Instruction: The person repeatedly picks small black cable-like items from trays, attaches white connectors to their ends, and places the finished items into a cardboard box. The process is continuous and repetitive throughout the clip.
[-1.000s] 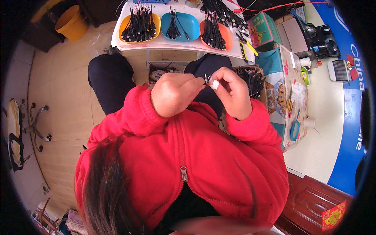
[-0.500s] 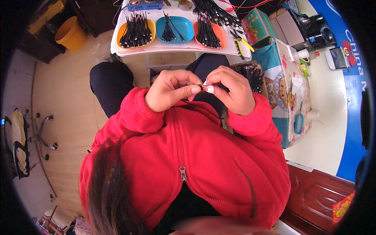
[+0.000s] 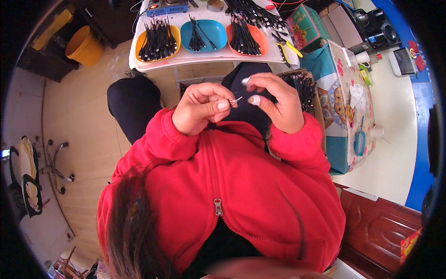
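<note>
My left hand [image 3: 200, 108] pinches a black cable between thumb and fingers. Its stripped wire ends [image 3: 236, 100], reddish and pale, stick out past the fingertips toward the right. Most of the cable is hidden in the hand. Just to the right is my right hand [image 3: 283, 104], its thumb and index finger spread apart with nothing visible between them. White wrapping covers the tips of that thumb and finger. Both hands are above my lap, in front of the white table [image 3: 186, 65].
On the table, yellow [image 3: 176, 38], blue [image 3: 221, 33] and orange [image 3: 263, 39] trays hold black cables. More cables [image 3: 255, 14] lie behind them, with yellow-handled pliers [image 3: 292, 49] at the right. A box of cables [image 3: 302, 88] stands below, beside a cloth-covered surface [image 3: 337, 153].
My right hand has come off the wire ends and moved slightly right, its fingers opening. The left hand still pinches the cable, and the bare wire ends now show.
</note>
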`<state>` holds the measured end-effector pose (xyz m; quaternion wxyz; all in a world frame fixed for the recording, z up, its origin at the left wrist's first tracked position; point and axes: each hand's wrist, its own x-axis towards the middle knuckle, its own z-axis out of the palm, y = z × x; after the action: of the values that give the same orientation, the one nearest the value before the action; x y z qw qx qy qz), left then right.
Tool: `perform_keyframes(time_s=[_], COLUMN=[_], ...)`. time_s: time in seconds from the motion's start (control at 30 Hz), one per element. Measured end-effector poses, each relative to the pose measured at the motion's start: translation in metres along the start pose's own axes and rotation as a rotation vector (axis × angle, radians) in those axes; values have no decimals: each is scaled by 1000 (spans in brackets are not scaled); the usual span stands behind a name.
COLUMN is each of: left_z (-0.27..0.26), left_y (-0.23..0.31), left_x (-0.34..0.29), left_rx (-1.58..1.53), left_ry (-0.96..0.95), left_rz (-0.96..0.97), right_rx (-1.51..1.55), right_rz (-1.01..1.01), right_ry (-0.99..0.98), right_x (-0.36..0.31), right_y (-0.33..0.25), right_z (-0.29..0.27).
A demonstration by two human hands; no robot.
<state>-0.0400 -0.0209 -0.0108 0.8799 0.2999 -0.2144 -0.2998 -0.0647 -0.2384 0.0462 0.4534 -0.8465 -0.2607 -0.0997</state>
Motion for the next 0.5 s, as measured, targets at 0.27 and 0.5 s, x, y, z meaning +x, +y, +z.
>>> perform_keyframes(time_s=[0.27, 0.5], left_z=[-2, -10], left_y=[2, -3], left_x=[0, 2], left_rx=[176, -162], left_ry=[-12, -39], left_rz=[46, -63], right_rx=[789, 262], right_rz=[326, 103], right_ry=[-94, -56], right_x=[5, 3], right_y=[4, 5], right_z=[27, 15])
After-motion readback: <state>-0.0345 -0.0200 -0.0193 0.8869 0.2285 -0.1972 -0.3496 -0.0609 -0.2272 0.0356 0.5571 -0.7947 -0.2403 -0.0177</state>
